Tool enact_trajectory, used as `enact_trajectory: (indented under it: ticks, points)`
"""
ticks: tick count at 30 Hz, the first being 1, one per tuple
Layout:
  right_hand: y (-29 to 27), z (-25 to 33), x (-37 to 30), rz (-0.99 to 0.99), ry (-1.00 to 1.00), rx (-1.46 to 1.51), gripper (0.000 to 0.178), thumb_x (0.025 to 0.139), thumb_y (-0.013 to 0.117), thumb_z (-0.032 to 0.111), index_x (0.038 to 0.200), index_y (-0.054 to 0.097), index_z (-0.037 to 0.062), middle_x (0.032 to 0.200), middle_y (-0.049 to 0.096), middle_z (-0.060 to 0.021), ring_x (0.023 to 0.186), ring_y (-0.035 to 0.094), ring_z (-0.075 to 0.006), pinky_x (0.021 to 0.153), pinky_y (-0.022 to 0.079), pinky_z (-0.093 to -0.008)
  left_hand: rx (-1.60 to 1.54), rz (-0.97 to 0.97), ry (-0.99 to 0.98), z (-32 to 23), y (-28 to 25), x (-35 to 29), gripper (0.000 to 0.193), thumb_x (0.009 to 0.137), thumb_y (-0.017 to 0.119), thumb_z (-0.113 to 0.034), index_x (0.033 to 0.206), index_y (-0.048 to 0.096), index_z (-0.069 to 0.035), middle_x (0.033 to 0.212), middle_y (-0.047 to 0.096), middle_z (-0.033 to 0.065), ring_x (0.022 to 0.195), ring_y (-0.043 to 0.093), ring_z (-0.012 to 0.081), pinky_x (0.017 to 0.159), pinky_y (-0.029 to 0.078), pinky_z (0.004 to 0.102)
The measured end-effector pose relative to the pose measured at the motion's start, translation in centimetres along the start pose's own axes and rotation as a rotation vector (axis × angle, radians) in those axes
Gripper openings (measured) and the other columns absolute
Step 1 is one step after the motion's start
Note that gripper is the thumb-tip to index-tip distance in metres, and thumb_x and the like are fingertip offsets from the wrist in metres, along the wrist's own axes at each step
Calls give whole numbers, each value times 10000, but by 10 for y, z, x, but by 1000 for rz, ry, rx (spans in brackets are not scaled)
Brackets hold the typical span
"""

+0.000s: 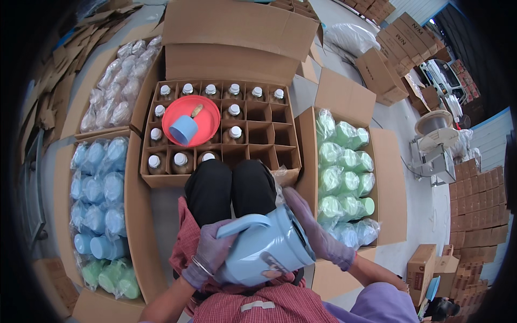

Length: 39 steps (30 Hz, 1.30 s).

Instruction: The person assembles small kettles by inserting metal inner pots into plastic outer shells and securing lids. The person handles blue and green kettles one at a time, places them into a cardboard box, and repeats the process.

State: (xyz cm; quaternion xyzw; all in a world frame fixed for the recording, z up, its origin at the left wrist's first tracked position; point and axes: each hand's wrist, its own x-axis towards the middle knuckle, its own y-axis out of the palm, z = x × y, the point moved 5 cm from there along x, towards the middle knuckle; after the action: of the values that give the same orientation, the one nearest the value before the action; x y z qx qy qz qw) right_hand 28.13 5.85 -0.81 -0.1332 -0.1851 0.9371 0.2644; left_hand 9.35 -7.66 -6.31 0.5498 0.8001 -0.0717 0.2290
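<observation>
A light-blue jug [264, 245] with a handle and a printed picture lies tilted across my lap, its mouth toward the right. My left hand [211, 250], in a purple glove, grips it at the handle side. My gloved right hand [318, 231] lies along the rim of the mouth with its fingers stretched out. A scrap of clear plastic film [279, 183] shows beside those fingertips. Beyond my knees, a red round tray [207, 121] rests on a divided carton, holding a blue cup [183, 130] and a small brownish piece [197, 110] I cannot identify.
White-capped bottles [181, 160] fill many cells of the divided carton [218, 180]. To the left stand cartons of bagged blue pieces [96, 185] and clear-wrapped pieces [121, 81]. On the right, a carton holds bagged green pieces [344, 161]. Farther right are a wire spool [432, 124] and stacked boxes [479, 207].
</observation>
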Motion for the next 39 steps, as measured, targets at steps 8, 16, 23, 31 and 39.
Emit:
enact_trajectory:
  ticks: [8,16,23,31,39]
  points:
    - [22,30,-12,209,-309,22,806,810,590,341,1532,373,56,1644,186,-238,1538,111,-442,1227,91,-535,-210,79,-174,32,3,4,260,964,624,-177,1090,749,14,986,752,63,859,686,123,759,543,259]
    - [30,-57,-34,42,397,871,607,1046,484,325,1569,298,77,1571,332,-98,1329,465,-160,1131,350,-291,261,-41,446,-7,42,-29,304,824,616,0,1107,727,6,1083,737,163,1023,716,268,920,548,331]
    - [22,-3,-1,92,812,718,625,1084,406,428,1574,272,65,1409,521,-82,1286,521,-182,1101,407,-351,-14,10,219,7,24,-11,261,907,636,-26,1149,730,-1,1082,746,82,1002,690,143,900,539,283]
    - [26,38,-4,228,-488,-106,1002,666,756,423,1533,382,88,1603,214,-301,1474,194,-520,1194,173,-587,-290,109,-76,48,-14,18,263,981,618,-203,1097,732,3,982,741,39,872,671,103,792,527,240]
    - [30,15,-1,284,-342,16,888,725,734,378,1509,416,110,1621,223,-264,1494,186,-505,1190,118,-609,24,-291,85,39,-18,-18,193,948,651,-91,1079,729,27,913,749,66,838,678,120,783,536,256]
